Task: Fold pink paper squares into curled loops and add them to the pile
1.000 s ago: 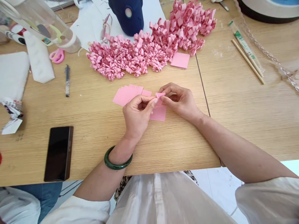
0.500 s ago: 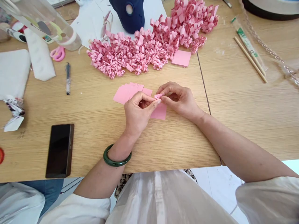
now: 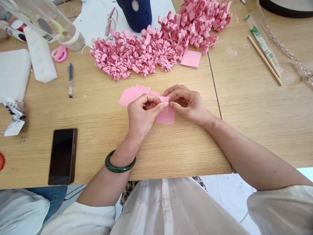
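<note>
Across a pale wood-grained counter (image 3: 102, 137), left to right: one white, soft-looking bundle (image 3: 13, 73), edges rounded. One long white strip (image 3: 40, 57), flat, its near end cut to a blunt point. One transparent cylindrical bottle (image 3: 72, 34), tilted in view. Beside it, pink plastic scissor loops (image 3: 59, 54). One black, glossy, rectangular phone (image 3: 62, 156). One slim dark-and-clear pen (image 3: 70, 81), set nearly lengthwise. One smooth dark-green bangle (image 3: 120, 168), worn on the left wrist. Flat pink paper slips (image 3: 130, 94), overlapped in a fan, beyond the left hand (image 3: 141, 112). This hand is pinched, thumb and forefinger, on one small pink paper piece (image 3: 164, 99), held between the two hands above a flat pink paper sheet (image 3: 165, 119). Behind: a long heap of pink paper curls (image 3: 146, 54), looped and springy. Right hand (image 3: 188, 101): fingers bent, tips at the piece's right edge; whether they grip cannot be told. One square pink paper stack (image 3: 191, 58), crisp-cornered. Two slender, round, tan sticks (image 3: 264, 61), one partly in a clear wrapper (image 3: 260, 36) with green print. One pale linked chain (image 3: 283, 49), slack.
</note>
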`<state>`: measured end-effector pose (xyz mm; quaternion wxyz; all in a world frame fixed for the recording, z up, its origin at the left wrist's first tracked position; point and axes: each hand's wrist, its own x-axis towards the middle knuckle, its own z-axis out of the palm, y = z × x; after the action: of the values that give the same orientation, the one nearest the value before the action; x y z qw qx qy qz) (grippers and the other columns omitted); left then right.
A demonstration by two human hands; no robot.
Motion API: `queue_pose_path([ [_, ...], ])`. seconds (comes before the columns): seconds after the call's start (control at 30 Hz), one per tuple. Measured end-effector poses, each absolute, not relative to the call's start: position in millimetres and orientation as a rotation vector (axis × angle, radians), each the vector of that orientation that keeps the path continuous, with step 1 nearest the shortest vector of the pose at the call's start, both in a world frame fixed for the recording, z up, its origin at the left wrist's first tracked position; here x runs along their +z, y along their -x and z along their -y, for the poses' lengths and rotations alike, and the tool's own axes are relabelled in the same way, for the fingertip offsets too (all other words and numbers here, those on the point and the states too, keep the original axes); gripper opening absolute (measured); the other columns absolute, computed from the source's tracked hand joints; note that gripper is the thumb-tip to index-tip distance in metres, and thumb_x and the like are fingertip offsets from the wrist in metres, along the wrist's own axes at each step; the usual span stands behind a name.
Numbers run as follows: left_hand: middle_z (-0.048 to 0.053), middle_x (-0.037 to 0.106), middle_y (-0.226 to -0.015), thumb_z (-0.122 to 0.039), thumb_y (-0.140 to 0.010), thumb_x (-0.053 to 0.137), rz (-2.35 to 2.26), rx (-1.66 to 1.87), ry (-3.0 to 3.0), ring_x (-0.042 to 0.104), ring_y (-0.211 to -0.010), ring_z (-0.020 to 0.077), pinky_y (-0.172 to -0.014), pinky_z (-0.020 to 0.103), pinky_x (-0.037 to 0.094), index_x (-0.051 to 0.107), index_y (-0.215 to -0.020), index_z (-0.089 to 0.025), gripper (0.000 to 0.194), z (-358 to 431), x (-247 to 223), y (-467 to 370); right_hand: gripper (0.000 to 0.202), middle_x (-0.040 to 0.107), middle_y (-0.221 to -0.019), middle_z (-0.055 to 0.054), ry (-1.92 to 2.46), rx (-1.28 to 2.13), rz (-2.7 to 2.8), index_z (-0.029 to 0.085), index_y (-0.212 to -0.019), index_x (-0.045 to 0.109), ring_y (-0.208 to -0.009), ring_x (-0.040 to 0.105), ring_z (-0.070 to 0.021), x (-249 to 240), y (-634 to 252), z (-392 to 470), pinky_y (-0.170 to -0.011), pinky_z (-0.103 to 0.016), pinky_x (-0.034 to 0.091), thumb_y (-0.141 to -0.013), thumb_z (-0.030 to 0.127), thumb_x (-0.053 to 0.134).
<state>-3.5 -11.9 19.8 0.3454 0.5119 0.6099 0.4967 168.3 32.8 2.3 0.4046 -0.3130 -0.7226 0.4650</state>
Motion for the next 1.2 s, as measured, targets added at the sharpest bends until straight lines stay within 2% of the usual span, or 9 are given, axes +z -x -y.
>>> queue_pose_path([
  [0.2,-0.003,0.066,-0.071,-0.036,-0.068,0.088,-1.547,1.293,-1.270,0.053,-0.064,0.0102,-0.059,0.026,0.043,0.068,-0.069,-0.021,0.025,10,15,6,0.021,0.069,-0.110,-0.008,0.763,1.196,1.825,0.021,-0.087,0.070,-0.103,0.062,-0.0219,1,-167,-31,-0.082,-0.036,0.055,-0.085,0.042,0.072],
  [0.33,-0.002,0.066,-0.072,-0.044,-0.070,0.086,-1.527,1.279,-1.252,0.058,-0.068,0.0119,-0.063,0.027,0.047,0.067,-0.070,-0.021,0.029,9,10,6,0.029,0.069,-0.105,-0.008,0.778,1.215,1.768,0.022,-0.081,0.069,-0.102,0.063,-0.0228,1,-166,-31,-0.088,-0.041,0.055,-0.083,0.051,0.075],
  [0.47,-0.001,0.068,-0.081,-0.048,-0.075,0.083,-1.495,1.317,-1.306,0.062,-0.076,0.0131,-0.068,0.028,0.051,0.070,-0.078,-0.023,0.028,10,14,6,0.037,0.069,-0.102,-0.008,0.833,1.259,1.676,0.020,-0.077,0.066,-0.097,0.063,-0.0207,0,-166,-32,-0.081,-0.036,0.056,-0.082,0.057,0.073],
  [0.53,0.001,0.070,-0.093,-0.048,-0.082,0.077,-1.532,1.432,-1.396,0.064,-0.089,0.0153,-0.076,0.029,0.053,0.074,-0.085,-0.025,0.023,10,18,7,0.039,0.068,-0.103,-0.008,0.862,1.286,1.619,0.020,-0.077,0.065,-0.094,0.062,-0.0193,-1,-166,-32,-0.075,-0.032,0.056,-0.082,0.057,0.073],
  [0.63,0.005,0.070,-0.112,-0.043,-0.093,0.067,-1.540,1.569,-1.507,0.062,-0.113,0.0179,-0.097,0.032,0.051,0.077,-0.095,-0.025,0.022,11,23,7,0.037,0.068,-0.103,-0.008,0.874,1.304,1.588,0.019,-0.076,0.064,-0.091,0.062,-0.0180,-1,-166,-32,-0.070,-0.030,0.055,-0.081,0.055,0.074],
  [0.7,0.006,0.070,-0.116,-0.041,-0.094,0.066,-1.502,1.540,-1.524,0.062,-0.118,0.0191,-0.106,0.036,0.047,0.077,-0.099,-0.024,0.021,12,22,6,0.035,0.068,-0.102,-0.008,0.867,1.299,1.588,0.019,-0.076,0.064,-0.090,0.061,-0.0178,-1,-166,-32,-0.069,-0.029,0.054,-0.081,0.053,0.074],
  [0.9,0.004,0.073,-0.112,-0.035,-0.080,0.080,-1.504,1.374,-1.560,0.064,-0.116,0.0218,-0.107,0.038,0.048,0.077,-0.090,-0.026,0.014,14,12,2,0.035,0.068,-0.101,-0.007,0.874,1.301,1.593,0.019,-0.076,0.063,-0.089,0.061,-0.0170,1,-166,-31,-0.069,-0.028,0.054,-0.082,0.052,0.074],
  [1.2,0.002,0.074,-0.097,-0.031,-0.083,0.077,-1.517,1.405,-1.593,0.067,-0.103,0.0193,-0.100,0.037,0.051,0.077,-0.081,-0.025,0.006,14,12,2,0.031,0.068,-0.101,-0.008,0.870,1.292,1.630,0.019,-0.077,0.064,-0.089,0.061,-0.0173,1,-166,-31,-0.068,-0.028,0.053,-0.083,0.048,0.073],
])
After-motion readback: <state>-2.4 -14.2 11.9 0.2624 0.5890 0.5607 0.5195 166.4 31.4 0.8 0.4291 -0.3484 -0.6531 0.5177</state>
